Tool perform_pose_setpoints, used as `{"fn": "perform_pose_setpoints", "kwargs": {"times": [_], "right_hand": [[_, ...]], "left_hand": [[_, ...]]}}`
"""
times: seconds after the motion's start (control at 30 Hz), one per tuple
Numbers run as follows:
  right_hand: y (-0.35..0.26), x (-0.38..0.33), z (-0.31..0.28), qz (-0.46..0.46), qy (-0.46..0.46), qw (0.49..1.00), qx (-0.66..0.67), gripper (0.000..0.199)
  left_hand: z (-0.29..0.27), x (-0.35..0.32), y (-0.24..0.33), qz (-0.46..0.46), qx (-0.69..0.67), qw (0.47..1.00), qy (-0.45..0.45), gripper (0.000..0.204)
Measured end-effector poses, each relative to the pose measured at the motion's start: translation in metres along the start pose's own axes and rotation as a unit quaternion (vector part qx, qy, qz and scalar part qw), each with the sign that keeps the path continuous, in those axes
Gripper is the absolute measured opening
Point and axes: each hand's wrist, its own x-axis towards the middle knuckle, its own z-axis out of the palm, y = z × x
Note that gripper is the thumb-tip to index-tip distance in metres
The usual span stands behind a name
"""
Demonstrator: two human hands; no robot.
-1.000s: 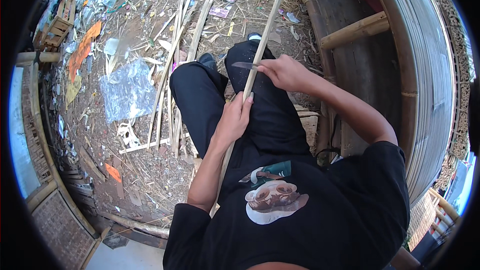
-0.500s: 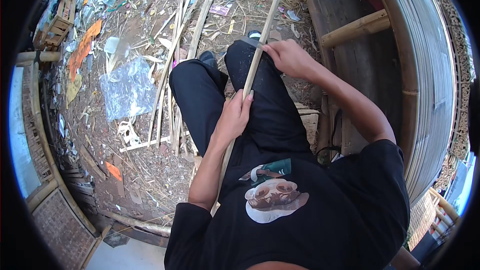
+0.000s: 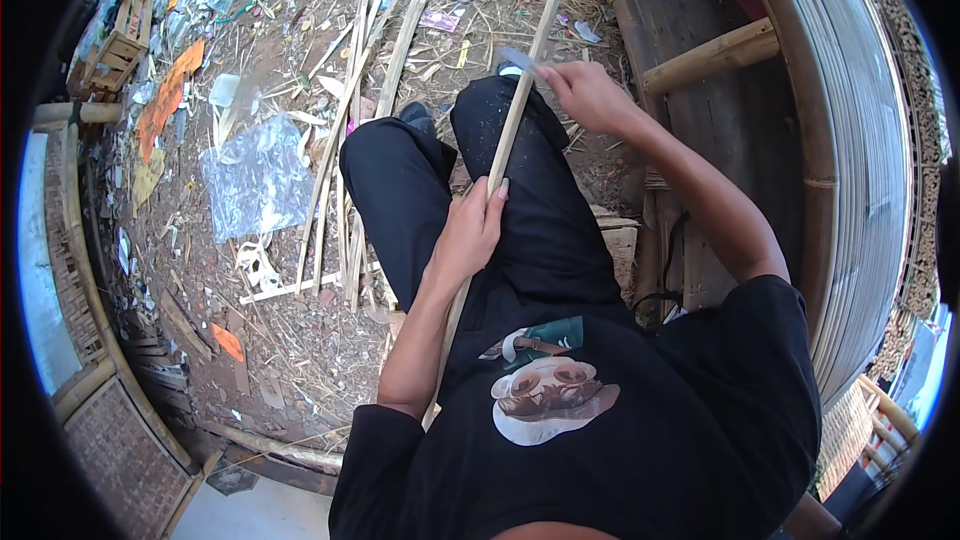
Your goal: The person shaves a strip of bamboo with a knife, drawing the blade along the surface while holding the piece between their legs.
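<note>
A long, thin bamboo strip (image 3: 512, 125) slants from beside my left forearm up across my lap and past my right knee to the top of the view. My left hand (image 3: 470, 225) is closed around it over my thighs, thumb on top. Farther up, my right hand (image 3: 588, 97) grips a knife whose blade (image 3: 517, 61) points left and lies across the strip just above my right knee. The knife's handle is hidden in my fingers. Small pale shavings dot my right trouser leg (image 3: 485, 125).
Several bamboo strips (image 3: 350, 140) lie on the littered ground left of my knees, beside a clear plastic sheet (image 3: 258, 175). A bamboo frame with a crossbar (image 3: 712, 57) stands close on my right. A wooden crate (image 3: 125, 30) sits at the far left.
My right hand and the knife have moved a little up and away along the strip. The left hand keeps its hold in nearly the same place.
</note>
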Motion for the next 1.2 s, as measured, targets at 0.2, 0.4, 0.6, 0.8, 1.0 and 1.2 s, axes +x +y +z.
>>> {"fn": "perform_pose_setpoints", "kwargs": {"times": [0.2, 0.4, 0.6, 0.8, 1.0, 1.2], "right_hand": [[0.009, 0.023, -0.024, 0.002, 0.084, 0.996, -0.04, 0.032], [-0.002, -0.014, 0.005, -0.141, -0.019, 0.989, -0.041, 0.027], [0.009, -0.005, 0.006, -0.117, 0.101, 0.975, -0.158, 0.027], [0.022, 0.014, -0.023, -0.143, 0.134, 0.96, -0.202, 0.026], [0.01, -0.026, 0.013, -0.158, -0.038, 0.972, -0.168, 0.03], [0.016, 0.0, -0.004, -0.056, 0.151, 0.981, -0.109, 0.031]], "left_hand": [[0.001, 0.002, 0.007, -0.007, 0.0, 1.0, 0.003, 0.026], [0.004, 0.002, 0.005, 0.013, 0.011, 1.0, 0.016, 0.026], [0.002, 0.0, 0.008, 0.015, 0.028, 0.999, 0.029, 0.024], [0.004, 0.001, 0.013, 0.019, 0.035, 0.999, 0.029, 0.024], [0.005, 0.004, 0.01, 0.028, 0.045, 0.998, 0.035, 0.024], [0.003, -0.001, 0.015, 0.005, 0.049, 0.998, 0.033, 0.024]]}}
